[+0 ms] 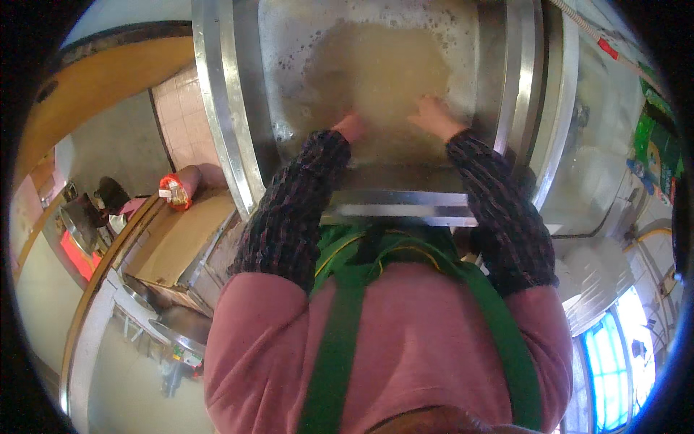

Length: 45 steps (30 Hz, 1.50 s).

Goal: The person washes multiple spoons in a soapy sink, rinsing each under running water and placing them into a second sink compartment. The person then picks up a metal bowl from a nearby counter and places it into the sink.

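Note:
Before me is a deep stainless steel sink [401, 210] holding murky, brownish water [398, 70] with bits of foam along its edges. My left hand [351, 126] reaches into the water at the left, its fingers hidden beneath the surface. To its right, my right hand [434, 115] is at the water too, partly visible and blurred, with its fingertips hard to make out. Whether either hand holds something cannot be seen. Dark ribbed sleeve covers [290, 203] reach from my wrists past the elbows, and a green apron [333, 347] hangs over my pink top.
Left of the sink, a flattened cardboard sheet [176, 244] lies on a low box beside an orange-red rimmed bag [176, 192]. Another basin [591, 163] adjoins on the right. A ribbed hose [577, 24] crosses the upper right, near a green package [659, 141].

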Available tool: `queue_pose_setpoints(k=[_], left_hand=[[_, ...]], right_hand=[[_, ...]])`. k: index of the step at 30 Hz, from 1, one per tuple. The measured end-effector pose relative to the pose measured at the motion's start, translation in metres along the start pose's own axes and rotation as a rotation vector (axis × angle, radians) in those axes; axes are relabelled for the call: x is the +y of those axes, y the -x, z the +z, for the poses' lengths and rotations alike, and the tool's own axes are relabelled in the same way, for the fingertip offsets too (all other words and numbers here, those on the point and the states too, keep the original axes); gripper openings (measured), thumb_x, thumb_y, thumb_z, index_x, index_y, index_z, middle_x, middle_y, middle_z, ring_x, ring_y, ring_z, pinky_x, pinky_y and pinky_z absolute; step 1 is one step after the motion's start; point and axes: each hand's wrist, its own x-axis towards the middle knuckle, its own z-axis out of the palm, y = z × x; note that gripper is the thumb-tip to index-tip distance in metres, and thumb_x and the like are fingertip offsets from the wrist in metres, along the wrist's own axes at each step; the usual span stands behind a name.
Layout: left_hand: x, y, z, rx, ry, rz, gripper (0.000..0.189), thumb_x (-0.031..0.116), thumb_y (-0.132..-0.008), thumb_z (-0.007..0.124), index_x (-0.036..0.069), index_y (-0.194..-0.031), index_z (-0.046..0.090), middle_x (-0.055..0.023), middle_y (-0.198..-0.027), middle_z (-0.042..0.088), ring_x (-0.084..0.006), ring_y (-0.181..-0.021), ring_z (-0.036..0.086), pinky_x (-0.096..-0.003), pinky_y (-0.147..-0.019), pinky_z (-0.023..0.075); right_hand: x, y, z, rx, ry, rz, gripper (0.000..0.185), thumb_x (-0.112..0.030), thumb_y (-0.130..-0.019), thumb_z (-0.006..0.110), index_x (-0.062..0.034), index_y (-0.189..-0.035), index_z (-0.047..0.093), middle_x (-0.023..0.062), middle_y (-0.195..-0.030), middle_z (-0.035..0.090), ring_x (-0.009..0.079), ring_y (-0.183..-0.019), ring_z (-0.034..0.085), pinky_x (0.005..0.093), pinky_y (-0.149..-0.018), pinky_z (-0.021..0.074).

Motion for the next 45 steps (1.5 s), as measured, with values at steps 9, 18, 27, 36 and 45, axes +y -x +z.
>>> queue_pose_setpoints(k=[9,18,27,36,45], left_hand=[[0.029,0.014,0.01,-0.437,-0.299,-0.144,0.035,0.017,-0.071,0.061,0.005,-0.104,0.06,-0.0195,-0.097,0.062,-0.0331,-0.093,0.06,-0.0434,-0.077,0.0482],[0.031,0.026,-0.002,-0.432,-0.109,0.063,0.035,0.022,-0.067,0.067,0.005,-0.097,0.063,-0.0155,-0.091,0.063,-0.0279,-0.082,0.061,-0.0389,-0.07,0.0489],[0.042,0.005,-0.032,-0.176,0.7,-0.209,0.026,0.017,-0.079,0.057,0.004,-0.101,0.063,-0.0064,-0.081,0.064,-0.0135,-0.069,0.058,-0.0287,-0.064,0.0464],[0.043,-0.023,-0.013,0.237,0.791,-0.38,0.028,0.027,-0.086,0.053,0.002,-0.094,0.063,-0.003,-0.075,0.061,-0.0137,-0.064,0.054,-0.0294,-0.056,0.0433],[0.038,-0.022,-0.001,0.329,0.979,-0.329,0.017,0.01,-0.085,0.048,0.001,-0.092,0.061,-0.0062,-0.075,0.061,-0.0173,-0.066,0.056,-0.0317,-0.057,0.0446]], right_hand=[[-0.031,-0.016,0.09,-0.295,-0.399,0.226,0.033,-0.02,-0.081,0.053,0.0015,-0.107,0.056,0.02,-0.106,0.057,0.0333,-0.095,0.056,0.0416,-0.083,0.0437],[-0.023,0.022,0.0,-0.382,-0.881,-0.09,0.033,-0.02,-0.079,0.061,0.0022,-0.102,0.056,0.0146,-0.1,0.061,0.0284,-0.087,0.058,0.0382,-0.078,0.0452],[0.007,0.001,0.002,0.107,-2.294,0.313,0.014,-0.02,-0.085,0.059,-0.0071,-0.09,0.058,0.0002,-0.085,0.057,0.0139,-0.077,0.056,0.0286,-0.068,0.0432],[-0.032,-0.031,0.009,0.249,-1.189,0.604,0.022,-0.019,-0.087,0.052,-0.0028,-0.101,0.051,0.0135,-0.095,0.06,0.023,-0.088,0.06,0.0325,-0.07,0.0455],[-0.062,-0.021,0.029,0.461,-1.225,0.095,0.026,-0.025,-0.085,0.049,-0.0009,-0.092,0.058,0.0204,-0.082,0.063,0.037,-0.076,0.06,0.0452,-0.064,0.0455]])
